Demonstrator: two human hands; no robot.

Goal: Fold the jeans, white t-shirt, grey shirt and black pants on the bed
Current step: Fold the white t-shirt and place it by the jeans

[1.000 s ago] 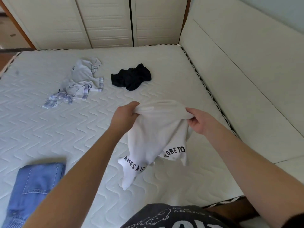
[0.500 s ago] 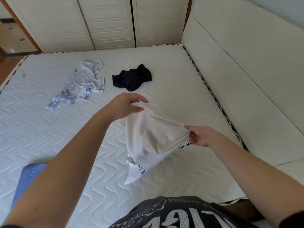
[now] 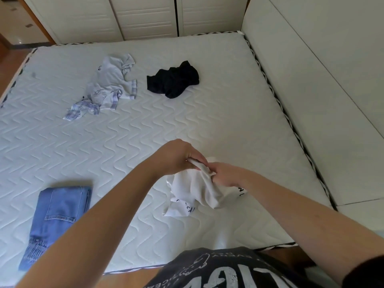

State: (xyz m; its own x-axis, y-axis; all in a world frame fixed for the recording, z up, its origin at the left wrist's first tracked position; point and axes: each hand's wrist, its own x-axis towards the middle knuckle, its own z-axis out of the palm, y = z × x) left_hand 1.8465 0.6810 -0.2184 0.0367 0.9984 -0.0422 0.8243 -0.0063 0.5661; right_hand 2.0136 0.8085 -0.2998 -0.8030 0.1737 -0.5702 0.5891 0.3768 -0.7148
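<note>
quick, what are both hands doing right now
Left hand: gripping the white t-shirt at its bunched top edge.
Right hand: gripping the same edge, right beside the left.

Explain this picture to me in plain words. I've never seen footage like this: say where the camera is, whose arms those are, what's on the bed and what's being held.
There is no machine here. The camera sits on a person's head and looks forward and down, so the two bare arms reaching in from the bottom are the wearer's own; the dark printed shirt at the bottom edge is theirs too.

The surface is a bare quilted mattress. On it, near left, lie the jeans, already folded into a neat stack. Farther away lie the grey shirt with checked trim, crumpled, and beside it the black pants, bunched in a heap.

The left hand and the right hand are close together above the mattress, each with a grip on the bunched-up white t-shirt, which hangs down from them. Black lettering shows on it, too creased to read.
</note>
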